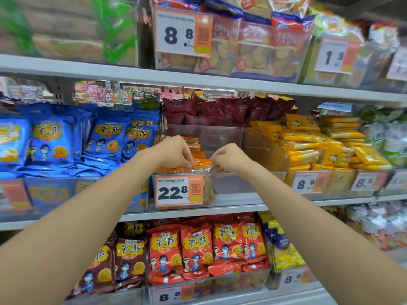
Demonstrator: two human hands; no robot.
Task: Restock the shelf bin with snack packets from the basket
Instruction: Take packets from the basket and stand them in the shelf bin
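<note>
I'm pinching an orange packet (201, 164) in my left hand (174, 153) at the bin (253, 174) rim, right hand (231, 158) curling beside it (can't tell if gripping), so I'm risking it tipping out front

Two hands are showing: one left hand (174, 153) and one right hand (229, 158). One clear shelf bin (220, 133) is holding roughly six orange snack packets (201, 162), blur hindering the count. Five 8.8 price tags (178, 31) are hanging, alongside one 22.8 price tag (179, 191) and one 1.5 price tag (334, 56); four red packets (196, 241) are facing out below
</note>
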